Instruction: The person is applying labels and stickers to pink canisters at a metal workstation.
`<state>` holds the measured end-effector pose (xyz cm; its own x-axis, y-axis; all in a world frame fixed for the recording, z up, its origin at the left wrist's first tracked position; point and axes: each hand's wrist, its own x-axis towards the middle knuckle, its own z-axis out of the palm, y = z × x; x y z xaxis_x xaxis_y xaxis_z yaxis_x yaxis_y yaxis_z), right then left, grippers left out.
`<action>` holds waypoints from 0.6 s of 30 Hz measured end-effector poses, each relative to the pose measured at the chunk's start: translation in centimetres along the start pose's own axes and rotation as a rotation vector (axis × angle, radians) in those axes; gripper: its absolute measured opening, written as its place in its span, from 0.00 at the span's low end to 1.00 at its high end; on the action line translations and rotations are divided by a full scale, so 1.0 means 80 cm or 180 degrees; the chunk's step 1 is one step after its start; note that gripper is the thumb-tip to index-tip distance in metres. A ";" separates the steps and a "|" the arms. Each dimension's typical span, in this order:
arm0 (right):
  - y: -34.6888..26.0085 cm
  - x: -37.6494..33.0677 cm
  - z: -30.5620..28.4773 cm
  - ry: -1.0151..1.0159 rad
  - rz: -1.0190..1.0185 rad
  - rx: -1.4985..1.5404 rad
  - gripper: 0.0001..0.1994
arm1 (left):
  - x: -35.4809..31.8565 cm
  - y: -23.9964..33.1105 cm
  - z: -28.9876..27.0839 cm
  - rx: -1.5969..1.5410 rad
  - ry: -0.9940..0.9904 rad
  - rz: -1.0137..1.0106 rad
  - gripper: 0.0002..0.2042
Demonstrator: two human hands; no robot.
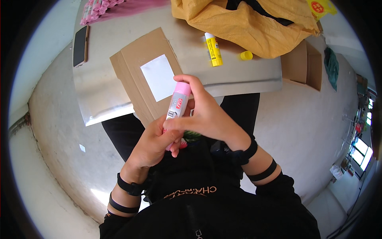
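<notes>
Pink-and-grey tube (172, 109) is in both hands over the lap, pink cap tilted up. Left hand (149, 145) grips the lower end; right hand (211, 117) pinches it – thumb across the barrel, index over the cap. Label: red patch with white lettering plus dark print, partly covered by the thumb. Yellow tube (215, 51) has dark print (too small to trust). Yellow packet (323, 8), red round mark – cut off up top.
</notes>
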<state>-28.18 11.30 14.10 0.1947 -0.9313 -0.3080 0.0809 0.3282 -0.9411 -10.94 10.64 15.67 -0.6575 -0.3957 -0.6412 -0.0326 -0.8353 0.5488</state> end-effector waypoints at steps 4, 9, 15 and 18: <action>0.013 0.002 0.001 0.0133 -0.0564 -0.0878 0.34 | -0.005 -0.004 0.003 -0.0095 -0.0012 0.0068 0.11; 0.014 0.003 0.001 0.0127 -0.0300 -0.0580 0.25 | -0.008 0.000 0.010 -0.0344 -0.0001 0.0018 0.11; 0.021 0.013 0.008 0.0381 -0.0029 -0.0047 0.14 | -0.003 -0.011 0.003 -0.0683 0.0013 0.0051 0.12; 0.023 0.018 0.004 0.0230 0.0205 0.0451 0.15 | -0.005 -0.010 0.001 -0.0805 -0.0069 0.0017 0.12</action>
<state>-27.46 10.66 11.94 0.1336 -0.9148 -0.3811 0.2084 0.4019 -0.8916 -10.74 11.52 15.51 -0.6732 -0.3943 -0.6255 0.1584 -0.9032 0.3989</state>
